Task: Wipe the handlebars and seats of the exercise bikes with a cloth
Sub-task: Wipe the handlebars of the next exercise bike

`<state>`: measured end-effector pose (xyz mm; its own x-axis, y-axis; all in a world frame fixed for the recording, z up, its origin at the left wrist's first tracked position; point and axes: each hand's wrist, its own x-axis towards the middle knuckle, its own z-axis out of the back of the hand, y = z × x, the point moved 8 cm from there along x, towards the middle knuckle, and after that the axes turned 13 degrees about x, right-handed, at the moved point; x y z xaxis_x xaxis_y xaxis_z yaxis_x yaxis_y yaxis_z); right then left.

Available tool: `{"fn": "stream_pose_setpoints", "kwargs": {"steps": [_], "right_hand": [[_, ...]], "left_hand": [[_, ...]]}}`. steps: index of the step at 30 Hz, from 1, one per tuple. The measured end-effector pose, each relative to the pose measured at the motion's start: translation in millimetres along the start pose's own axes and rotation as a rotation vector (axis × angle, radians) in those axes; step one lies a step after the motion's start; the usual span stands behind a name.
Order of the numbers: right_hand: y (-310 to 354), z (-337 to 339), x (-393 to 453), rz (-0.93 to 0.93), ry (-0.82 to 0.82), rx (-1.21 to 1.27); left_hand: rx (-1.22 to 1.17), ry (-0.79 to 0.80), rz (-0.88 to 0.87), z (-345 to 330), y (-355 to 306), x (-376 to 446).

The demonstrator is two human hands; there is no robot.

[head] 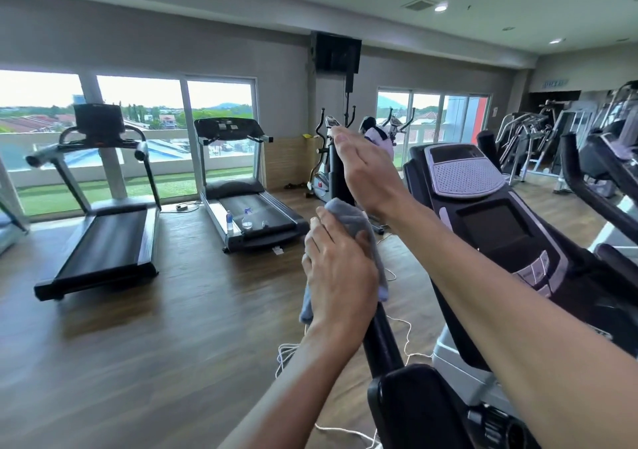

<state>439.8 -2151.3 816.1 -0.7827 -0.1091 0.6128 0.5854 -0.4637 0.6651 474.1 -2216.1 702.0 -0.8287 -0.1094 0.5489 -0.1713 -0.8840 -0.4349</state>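
A black upright handlebar [383,338] of the exercise machine rises in the middle of the view. A grey cloth [352,221] is wrapped round it. My left hand [340,276] grips the cloth against the bar. Just above it, my right hand [366,172] holds the upper part of the same bar, its fingers curled round the far side. The machine's console [483,207] with a dark screen and buttons stands to the right of my arms.
Two treadmills [103,207] [248,193] stand by the windows on the left; a water bottle [229,221] and a spray bottle [247,220] rest on the nearer one. White cables [407,341] lie on the wooden floor. More machines [593,158] crowd the right.
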Motion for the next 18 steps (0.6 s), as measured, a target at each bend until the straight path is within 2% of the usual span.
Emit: {"fn": "stream_pose_setpoints", "kwargs": {"steps": [5,8,10,13,16,18], "right_hand": [[-7,1,3,-0.03,0.037,0.004],[-6,3,3,-0.049,0.085,0.071],[-5,6,-2,-0.068,0.109,0.092],[-3,12,-24,-0.11,0.126,0.087],[9,23,-73,-0.079,0.065,0.157],[14,29,-121,-0.031,-0.008,0.228]], "left_hand": [[-0.02,-0.031,-0.015,8,-1,43],[-0.016,-0.015,-0.065,9,-4,30],[0.024,-0.035,-0.214,9,-7,1],[0.01,-0.111,-0.567,12,-4,-46],[-0.068,-0.159,-0.734,18,12,-60],[-0.019,-0.22,-0.846,22,7,-54]]}}
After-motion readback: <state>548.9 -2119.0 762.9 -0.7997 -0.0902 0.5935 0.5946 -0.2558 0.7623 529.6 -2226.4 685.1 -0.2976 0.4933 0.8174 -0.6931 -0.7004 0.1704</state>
